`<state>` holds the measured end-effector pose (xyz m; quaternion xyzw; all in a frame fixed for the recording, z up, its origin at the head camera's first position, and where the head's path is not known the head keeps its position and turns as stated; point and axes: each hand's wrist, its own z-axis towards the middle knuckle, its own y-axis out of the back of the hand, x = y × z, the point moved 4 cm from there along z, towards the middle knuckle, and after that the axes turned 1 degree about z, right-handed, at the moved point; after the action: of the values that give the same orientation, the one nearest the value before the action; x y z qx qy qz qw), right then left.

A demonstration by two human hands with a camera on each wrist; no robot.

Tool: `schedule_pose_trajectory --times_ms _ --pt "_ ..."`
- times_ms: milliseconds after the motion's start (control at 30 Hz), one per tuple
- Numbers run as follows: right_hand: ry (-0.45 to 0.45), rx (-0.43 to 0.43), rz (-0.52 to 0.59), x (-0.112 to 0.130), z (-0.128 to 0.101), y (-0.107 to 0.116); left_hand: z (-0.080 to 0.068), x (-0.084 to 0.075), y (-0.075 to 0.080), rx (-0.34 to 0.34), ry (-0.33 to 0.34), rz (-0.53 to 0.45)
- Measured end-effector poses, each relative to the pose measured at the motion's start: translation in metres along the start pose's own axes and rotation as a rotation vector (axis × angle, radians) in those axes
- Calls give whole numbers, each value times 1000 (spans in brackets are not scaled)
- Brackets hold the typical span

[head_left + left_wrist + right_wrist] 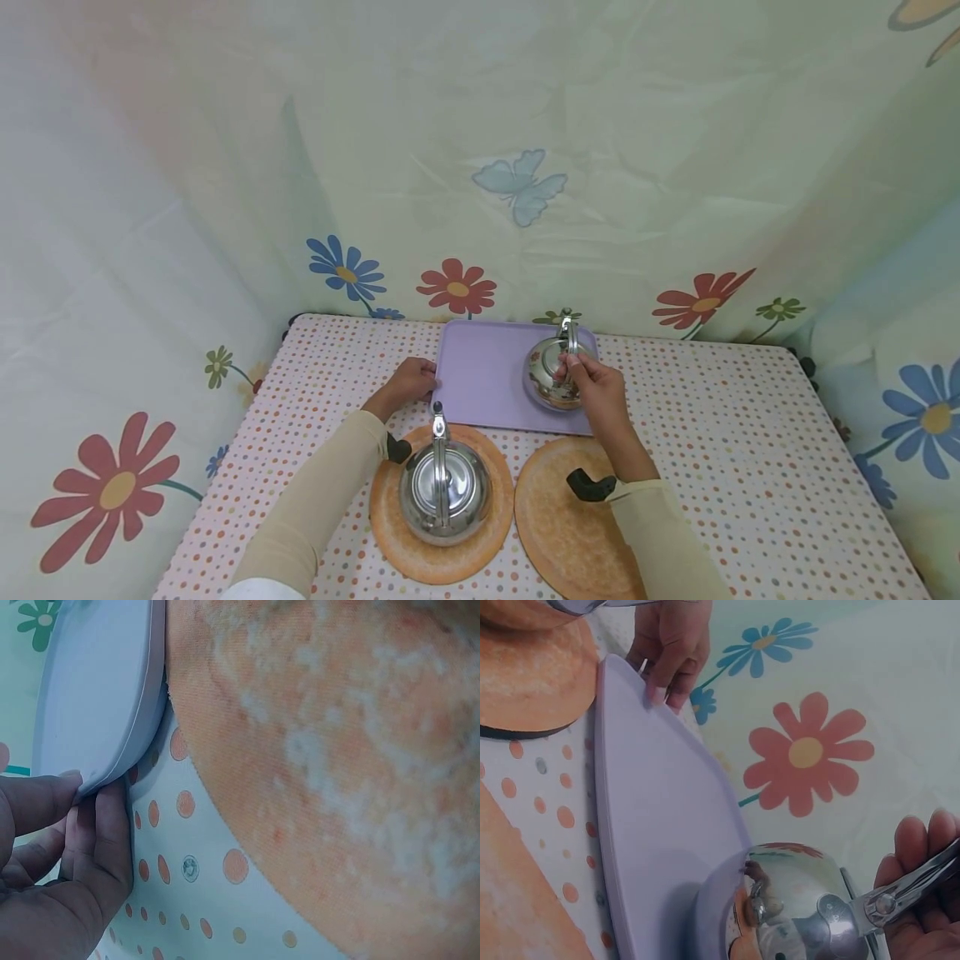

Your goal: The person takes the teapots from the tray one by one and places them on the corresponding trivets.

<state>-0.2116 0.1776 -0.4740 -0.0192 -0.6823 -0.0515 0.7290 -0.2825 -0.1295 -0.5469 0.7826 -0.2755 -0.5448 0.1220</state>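
Head view: nearest you, a steel kettle (445, 490) sits on the left orange mat (390, 525), while the right orange mat (558, 517) lies bare. Farther off, your left hand (408, 383) pinches the lavender tray's (483, 375) left edge, probably steadying it, and your right hand (596, 387) curls round the second kettle's (551, 375) handle on the tray's far right.
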Motion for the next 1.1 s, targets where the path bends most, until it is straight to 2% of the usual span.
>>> schedule_pose_trajectory --times_ms 267,633,967,1100 --pt "41 -17 39 -3 -1 0 -1 1 -1 10 5 -19" --pt "67 -45 -1 2 -3 1 1 1 2 15 -10 -28" --pt "83 -15 12 8 -10 4 4 3 1 13 17 -5" --pt "125 30 -33 23 -23 2 5 3 0 13 17 3"
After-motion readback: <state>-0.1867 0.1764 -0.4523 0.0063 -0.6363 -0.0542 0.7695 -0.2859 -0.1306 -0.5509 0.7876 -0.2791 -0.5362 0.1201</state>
